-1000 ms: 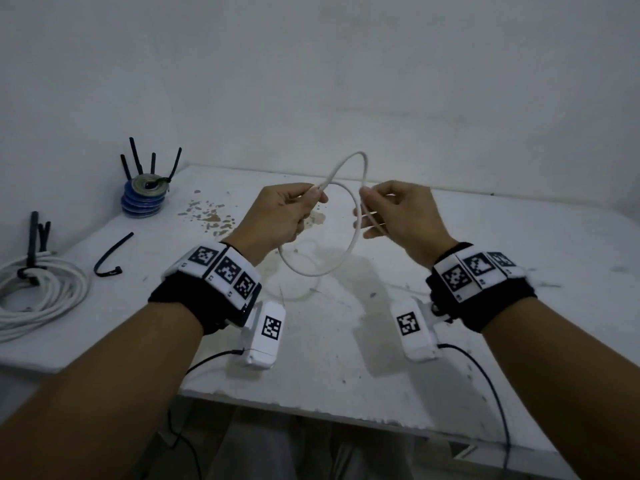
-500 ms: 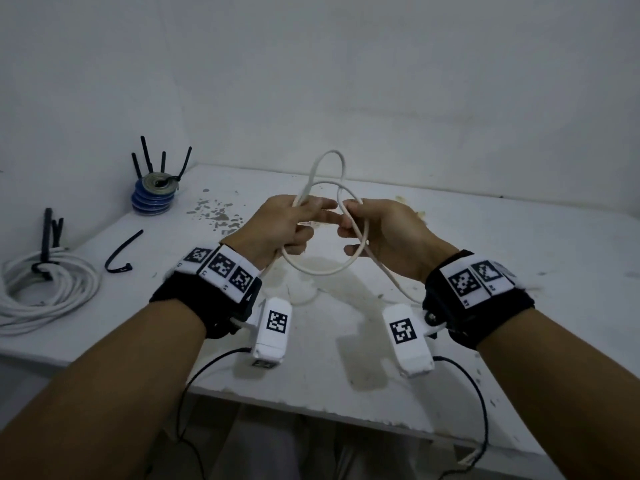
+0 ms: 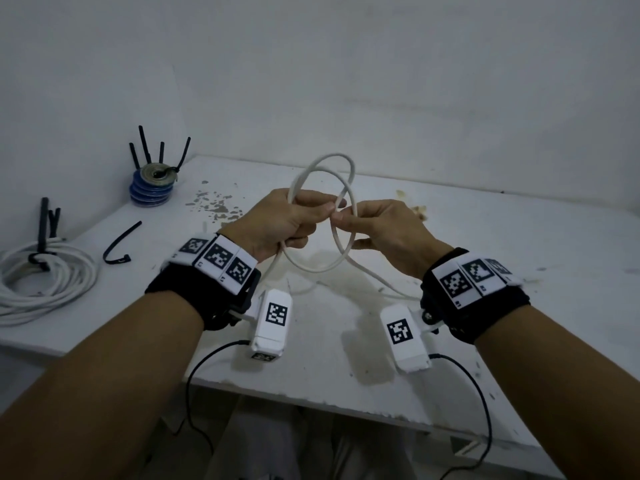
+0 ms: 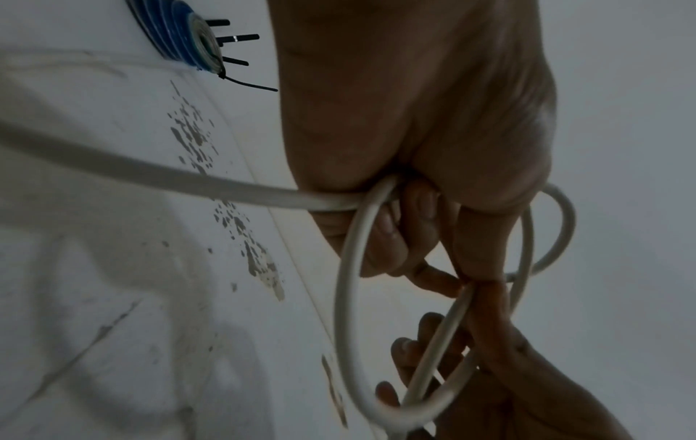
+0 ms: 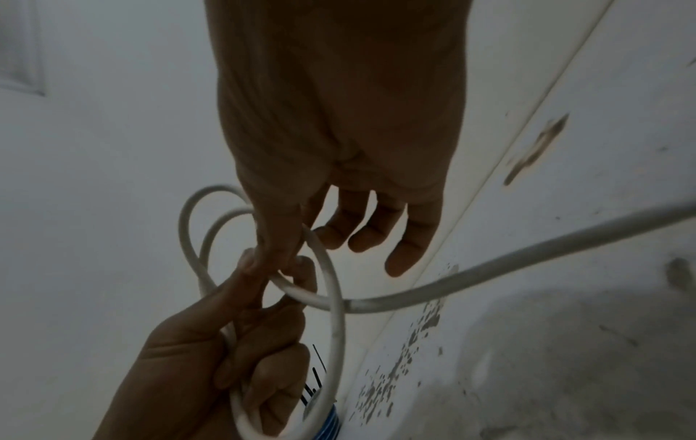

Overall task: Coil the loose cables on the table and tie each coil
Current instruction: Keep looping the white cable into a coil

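At far left a finished coil of white cable (image 3: 41, 282) lies on the white table (image 3: 519, 271), a loose black tie strap (image 3: 119, 245) beside it. The left hand (image 3: 280, 223) is clenched round the gathered turns of the thin white round cable (image 3: 341, 251), loops standing upright above its fist. The right hand (image 3: 388, 233), touching fingertip to fingertip, pinches the next turn; the free length trails down-right past that wrist, so the right hand should feed.

Head cam: above, facing forward-down over table (image 3: 519, 258). Wrist cams: close, along palms; all share white cable (image 3: 349, 188) loops.
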A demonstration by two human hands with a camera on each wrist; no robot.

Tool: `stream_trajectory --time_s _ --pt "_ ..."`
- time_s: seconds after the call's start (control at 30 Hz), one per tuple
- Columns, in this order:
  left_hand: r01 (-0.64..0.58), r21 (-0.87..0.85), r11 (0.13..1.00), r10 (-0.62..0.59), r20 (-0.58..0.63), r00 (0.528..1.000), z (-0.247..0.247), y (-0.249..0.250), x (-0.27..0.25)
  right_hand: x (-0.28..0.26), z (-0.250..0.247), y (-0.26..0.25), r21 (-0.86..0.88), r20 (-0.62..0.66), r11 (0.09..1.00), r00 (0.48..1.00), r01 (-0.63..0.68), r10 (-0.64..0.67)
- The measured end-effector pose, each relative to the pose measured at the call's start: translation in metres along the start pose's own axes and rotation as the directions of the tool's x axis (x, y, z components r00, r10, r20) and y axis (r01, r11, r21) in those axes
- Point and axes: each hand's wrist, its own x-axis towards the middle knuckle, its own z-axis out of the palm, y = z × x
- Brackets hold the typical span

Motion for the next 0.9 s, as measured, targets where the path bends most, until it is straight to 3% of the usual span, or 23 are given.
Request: stream_trajectory --time_s 0.07,0.13,0.17,0.23,0.3,0.33,0.4,0.47,0.6,0.67,0.73,0.8,0.9 --pt "0.005 0.035 0.999 -0.004 -0.043 0.999 0.002 -0.003 0.001 -0.001 -0.001 0.002 -0.023 -0.013 0.999 1.0 -0.029 0.028" --pt "0.022 0.039 0.999 -0.018 -0.114 0.993 0.003 -0.005 0.004 0.001 -0.001 0.005 -0.086 -0.145 0.996 0.989 -0.011 -0.002" --pt "0.036 0.014 0.999 -0.034 -0.138 0.99 0.003 -0.005 0.006 0.003 -0.001 0.009 -0.168 -0.256 0.985 0.964 0.026 -0.069" --pt "0.065 -0.085 0.994 -0.077 -0.141 0.987 0.006 -0.004 0.009 0.007 -0.002 0.016 -0.379 -0.428 0.915 0.85 0.138 -0.305" --pt "0.073 -0.194 0.978 -0.098 -0.121 0.988 0.009 -0.002 0.01 0.009 -0.002 0.023 -0.605 -0.368 0.75 0.742 0.267 -0.56" --pt "0.061 -0.226 0.972 -0.091 -0.124 0.988 0.011 -0.001 0.011 0.009 0.0 0.025 -0.676 -0.274 0.667 0.733 0.314 -0.623" --pt "0.026 -0.246 0.969 -0.065 -0.15 0.987 0.011 0.0 0.013 0.008 0.002 0.025 -0.714 -0.08 0.6 0.81 0.36 -0.581" --pt "0.003 -0.26 0.966 -0.048 -0.165 0.985 0.011 -0.001 0.014 0.006 0.003 0.02 -0.688 0.026 0.659 0.918 0.303 -0.395" --pt "0.003 -0.253 0.967 -0.051 -0.185 0.981 0.009 -0.004 0.014 0.005 0.006 0.014 -0.702 0.035 0.677 0.961 0.22 -0.275" --pt "0.001 -0.152 0.988 -0.043 -0.275 0.96 0.006 -0.005 0.017 0.005 0.003 0.009 -0.511 -0.025 0.846 0.981 0.151 -0.191" --pt "0.014 0.01 1.0 -0.009 -0.383 0.924 0.0 -0.007 0.018 0.005 -0.005 0.003 -0.094 -0.094 0.994 0.993 0.063 -0.072" --pt "0.029 0.204 0.978 0.067 -0.446 0.892 -0.012 -0.01 0.016 0.007 -0.021 -0.001 0.239 -0.188 0.971 0.982 0.019 0.027" --pt "0.039 0.445 0.895 0.175 -0.428 0.887 -0.034 -0.016 0.009 0.007 -0.051 0.002 0.333 -0.333 0.943 0.938 0.022 0.096"
